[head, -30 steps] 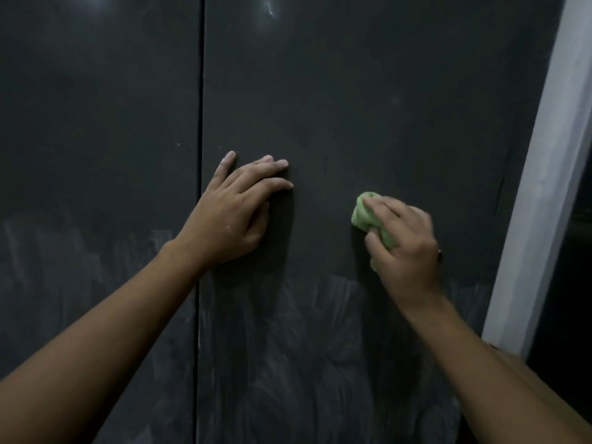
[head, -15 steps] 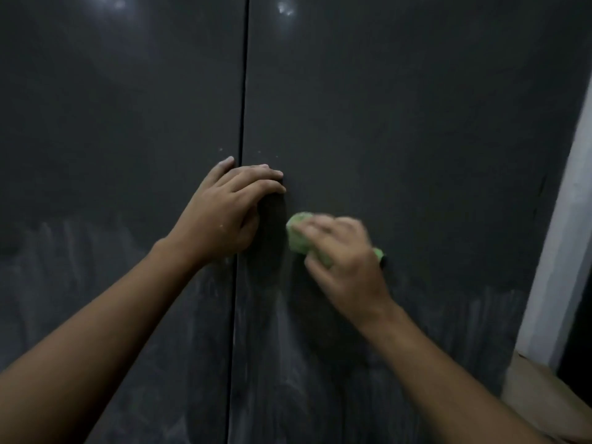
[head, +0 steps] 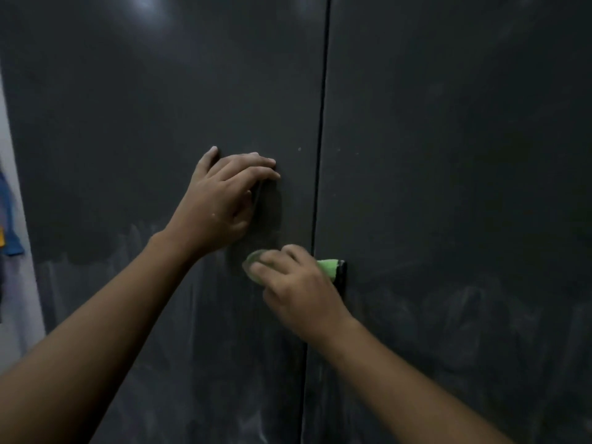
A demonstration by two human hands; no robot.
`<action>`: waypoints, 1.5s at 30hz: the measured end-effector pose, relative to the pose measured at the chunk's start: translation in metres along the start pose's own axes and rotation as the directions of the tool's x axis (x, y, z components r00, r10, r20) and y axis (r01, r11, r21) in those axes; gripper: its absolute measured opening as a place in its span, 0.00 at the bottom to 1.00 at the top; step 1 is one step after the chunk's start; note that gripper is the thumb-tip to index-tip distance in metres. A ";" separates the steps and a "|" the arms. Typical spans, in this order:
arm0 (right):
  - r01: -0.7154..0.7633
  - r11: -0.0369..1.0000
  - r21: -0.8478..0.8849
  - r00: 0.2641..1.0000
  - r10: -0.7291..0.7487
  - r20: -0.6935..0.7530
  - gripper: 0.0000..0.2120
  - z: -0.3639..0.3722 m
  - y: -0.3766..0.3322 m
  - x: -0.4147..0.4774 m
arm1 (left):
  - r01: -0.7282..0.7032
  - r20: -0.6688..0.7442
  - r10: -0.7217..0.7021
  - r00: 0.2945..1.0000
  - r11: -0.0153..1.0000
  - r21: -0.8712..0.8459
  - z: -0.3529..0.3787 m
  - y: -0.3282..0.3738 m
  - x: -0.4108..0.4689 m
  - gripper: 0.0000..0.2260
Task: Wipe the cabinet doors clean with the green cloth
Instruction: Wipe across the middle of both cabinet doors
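Note:
Two dark cabinet doors fill the view, the left door (head: 128,123) and the right door (head: 464,139), split by a thin vertical seam. My left hand (head: 224,200) rests flat on the left door, fingers spread and pointing up right. Just below it my right hand (head: 298,283) grips the bunched green cloth (head: 326,265) and presses it against the doors across the seam. Only the cloth's edges show past my fingers. Pale smeared streaks cover the lower half of both doors; the upper halves look darker and even.
A pale wall strip (head: 19,299) runs down the far left edge, with a bit of blue fabric (head: 8,219) hanging beside it. Light glare (head: 147,4) shows on the top of the left door.
My right hand has slid the cloth leftward from the right door onto the seam. My left hand shifted from the seam onto the left door, and the view has swung left.

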State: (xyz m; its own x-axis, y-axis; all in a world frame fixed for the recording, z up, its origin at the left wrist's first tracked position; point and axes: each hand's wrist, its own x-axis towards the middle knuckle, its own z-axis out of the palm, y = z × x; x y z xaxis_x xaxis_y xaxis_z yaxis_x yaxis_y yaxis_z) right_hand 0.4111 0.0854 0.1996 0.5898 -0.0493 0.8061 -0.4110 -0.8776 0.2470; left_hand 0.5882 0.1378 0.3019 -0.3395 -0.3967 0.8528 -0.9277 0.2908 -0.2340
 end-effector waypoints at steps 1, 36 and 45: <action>0.000 1.000 0.031 0.998 -0.002 0.063 0.19 0.003 -0.005 -0.001 | -0.010 0.012 0.011 1.000 1.000 -0.004 -0.002 -0.005 -0.003 0.22; -0.267 0.789 0.553 0.834 0.477 -0.277 0.21 0.009 -0.063 0.126 | 0.503 -0.016 -0.596 0.803 0.692 -0.518 -0.049 -0.036 -0.040 0.09; -0.103 0.803 0.587 0.995 0.073 0.075 0.32 -0.007 -0.030 0.138 | 0.493 -0.165 -0.553 0.816 0.817 -0.300 -0.030 -0.048 -0.058 0.22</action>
State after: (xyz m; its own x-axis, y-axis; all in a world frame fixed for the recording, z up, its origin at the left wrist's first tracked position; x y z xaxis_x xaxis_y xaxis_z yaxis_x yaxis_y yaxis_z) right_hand 0.5002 0.1086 0.3072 0.6083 -0.1488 0.7796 0.0171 -0.9796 -0.2002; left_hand 0.6572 0.1731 0.2778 0.2619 -0.3409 0.9029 -0.8785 0.3032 0.3693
